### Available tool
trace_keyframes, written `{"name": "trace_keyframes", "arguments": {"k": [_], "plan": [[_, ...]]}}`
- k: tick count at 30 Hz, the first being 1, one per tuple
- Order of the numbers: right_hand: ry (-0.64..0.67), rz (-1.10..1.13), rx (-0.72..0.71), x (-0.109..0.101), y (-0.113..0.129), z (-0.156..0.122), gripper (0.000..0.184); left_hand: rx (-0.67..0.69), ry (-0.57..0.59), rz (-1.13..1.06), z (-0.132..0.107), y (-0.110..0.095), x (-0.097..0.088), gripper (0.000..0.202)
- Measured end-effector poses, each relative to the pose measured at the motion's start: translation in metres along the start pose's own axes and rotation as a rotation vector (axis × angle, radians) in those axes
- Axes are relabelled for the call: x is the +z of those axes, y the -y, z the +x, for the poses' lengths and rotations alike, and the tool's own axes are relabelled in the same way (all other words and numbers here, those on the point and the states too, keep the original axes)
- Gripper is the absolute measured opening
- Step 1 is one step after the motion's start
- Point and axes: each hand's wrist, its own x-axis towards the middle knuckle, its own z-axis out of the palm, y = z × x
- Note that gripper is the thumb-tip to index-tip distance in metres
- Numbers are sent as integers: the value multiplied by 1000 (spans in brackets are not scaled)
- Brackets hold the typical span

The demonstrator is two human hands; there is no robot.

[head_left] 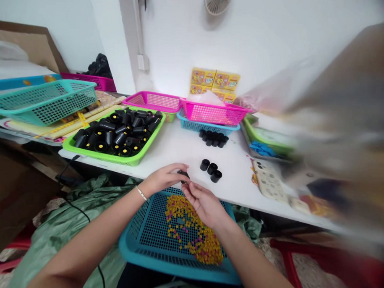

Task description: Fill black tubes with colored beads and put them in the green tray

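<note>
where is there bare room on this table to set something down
Bare white tabletop runs between the green tray of black cylinders and the three loose black cylinders, and another patch lies right of those, before the cream perforated board. It's crowded along the back, where the pink basket overlaps the blue basket.

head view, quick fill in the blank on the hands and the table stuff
The left hand wears a ____ at the wrist and, with the right hand, holds a small black piece.
Small pieces, mostly ____, lie in the blue basket under the hands.
Black tubes fill a ____ tray on the table.

bracelet; yellow; green
</note>
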Motion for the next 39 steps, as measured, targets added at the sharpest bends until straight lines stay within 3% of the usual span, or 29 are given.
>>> {"name": "trace_keyframes", "arguments": {"k": [4,13,24,28,31,34,37,39], "plan": [[55,45,26,-4,-3,-5,17,56,77,121,2,-20,-8,24],[161,187,118,-12,-11,-17,17,428,263,450,28,-59,-29,22],[212,184,132,-25,-8,-28,19,459,286,488,35,-82,-28,25],[212,141,155,-27,-5,-31,17,260,242,513,30,-87,-29,30],[204,-46,123,-37,-1,-36,21,-89,221,529,15,-94,-26,38],[219,-632,-81,-64,7,-48,22,-482,214,529,-17,-99,-18,40],[217,-1313,-324,-103,15,-67,19,-691,267,546,-63,-99,-8,31],[190,-1506,-383,-126,15,-82,21,-788,306,501,-89,-99,-1,30]]}}
